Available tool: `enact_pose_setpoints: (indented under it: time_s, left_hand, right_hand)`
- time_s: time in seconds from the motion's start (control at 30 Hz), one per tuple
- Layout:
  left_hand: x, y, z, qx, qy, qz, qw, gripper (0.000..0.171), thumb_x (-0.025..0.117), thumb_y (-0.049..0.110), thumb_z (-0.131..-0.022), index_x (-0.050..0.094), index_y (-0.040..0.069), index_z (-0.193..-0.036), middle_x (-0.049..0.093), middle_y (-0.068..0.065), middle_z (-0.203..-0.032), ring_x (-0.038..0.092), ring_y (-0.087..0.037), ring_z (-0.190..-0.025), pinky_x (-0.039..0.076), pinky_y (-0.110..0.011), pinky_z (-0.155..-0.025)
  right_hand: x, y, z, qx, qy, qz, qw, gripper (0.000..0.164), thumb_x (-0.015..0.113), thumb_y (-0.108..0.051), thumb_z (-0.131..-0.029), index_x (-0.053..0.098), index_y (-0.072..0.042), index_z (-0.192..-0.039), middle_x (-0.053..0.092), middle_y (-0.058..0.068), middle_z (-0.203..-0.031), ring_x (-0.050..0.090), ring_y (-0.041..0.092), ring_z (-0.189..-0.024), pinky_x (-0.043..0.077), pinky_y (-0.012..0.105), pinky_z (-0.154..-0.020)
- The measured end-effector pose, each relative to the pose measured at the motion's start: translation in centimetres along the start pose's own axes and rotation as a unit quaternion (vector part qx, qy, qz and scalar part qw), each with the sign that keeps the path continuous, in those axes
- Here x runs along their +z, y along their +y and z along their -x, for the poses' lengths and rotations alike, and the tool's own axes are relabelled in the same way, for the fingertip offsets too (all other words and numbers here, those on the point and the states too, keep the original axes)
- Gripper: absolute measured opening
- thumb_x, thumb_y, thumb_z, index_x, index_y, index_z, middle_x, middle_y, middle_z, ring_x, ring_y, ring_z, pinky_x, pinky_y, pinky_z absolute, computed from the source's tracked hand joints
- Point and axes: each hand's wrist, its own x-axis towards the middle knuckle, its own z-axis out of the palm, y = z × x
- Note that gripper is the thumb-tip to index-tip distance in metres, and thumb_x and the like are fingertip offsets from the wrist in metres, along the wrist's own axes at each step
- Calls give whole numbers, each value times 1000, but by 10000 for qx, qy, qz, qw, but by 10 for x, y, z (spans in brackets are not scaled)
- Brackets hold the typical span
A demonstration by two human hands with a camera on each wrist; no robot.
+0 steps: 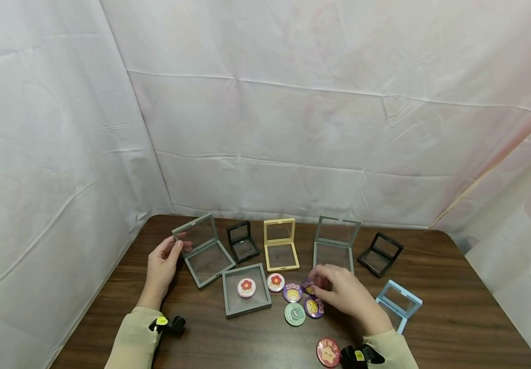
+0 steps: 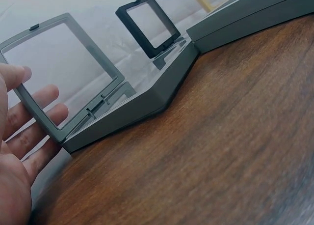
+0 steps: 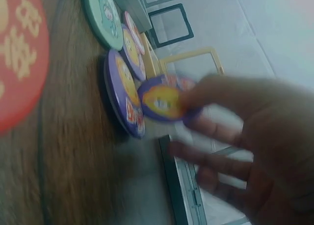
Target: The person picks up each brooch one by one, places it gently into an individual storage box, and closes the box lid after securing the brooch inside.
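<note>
My left hand [image 1: 161, 265] pinches the raised lid of an open grey display case [image 1: 208, 262], thumb on the near side of the frame and fingers behind it. In the left wrist view the lid [image 2: 105, 63] leans back from its base. My right hand [image 1: 345, 293] pinches a purple button badge [image 3: 162, 101] with a yellow character, tilted up off the table. Right beside it lie two more purple badges [image 1: 292, 292], a green badge [image 1: 294, 314] and a red flower badge [image 1: 276, 282]. A closed grey case [image 1: 247, 310] bears another flower badge [image 1: 246, 288].
Along the back stand open cases: a small black one [image 1: 242, 242], a yellow one [image 1: 281, 245], a grey one [image 1: 334, 236] and another black one [image 1: 380, 254]. A light blue case [image 1: 398, 305] stands open beyond the right forearm. Near the right wrist lies a red badge [image 1: 328, 352].
</note>
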Motion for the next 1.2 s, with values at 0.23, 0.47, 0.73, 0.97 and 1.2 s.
enact_pose_setpoints:
  time_s: [0.23,0.47,0.73,0.97,1.2]
  left_hand:
    - [0,0,0,-52,-17,-51,10000,34,60,17,-115,70,-1,-141,78,-26,-115,76,-11,-101,53,-18,-94]
    - [0,1,0,-78,-19,-36,10000,35,60,17,-115,68,-3,-142,78,-27,-116,76,-12,-101,53,-19,-95]
    - [0,1,0,-102,-16,-14,9999,34,60,17,-115,69,-2,-142,78,-27,-115,76,-14,-100,54,-20,-95]
    - [0,1,-1,-132,-16,-11,9999,35,60,18,-115,68,-3,-142,78,-26,-116,76,-12,-100,54,-19,-94]
    - [-1,1,-1,-153,-44,-48,9999,37,59,19,-115,66,-5,-143,78,-26,-116,76,-13,-101,53,-19,-95]
  right_hand:
    - [-2,-5,0,-167,-164,240,9994,13,83,-12,-99,80,-17,-111,64,-15,-93,58,2,-78,50,24,-66]
    - [-4,-4,2,-114,-125,417,9990,7,83,-14,-99,82,-17,-105,72,-9,-97,63,4,-80,55,26,-68]
    - [-7,-4,2,-104,-40,542,9985,7,85,-13,-97,82,-17,-102,72,-11,-94,65,6,-79,55,26,-68]
    - [-9,-1,2,-14,-51,600,9982,7,85,-12,-96,81,-15,-101,69,-14,-89,62,5,-76,54,26,-67]
    - [-8,0,2,94,-88,573,9983,7,83,-11,-97,80,-14,-102,67,-14,-89,62,7,-77,53,26,-67]
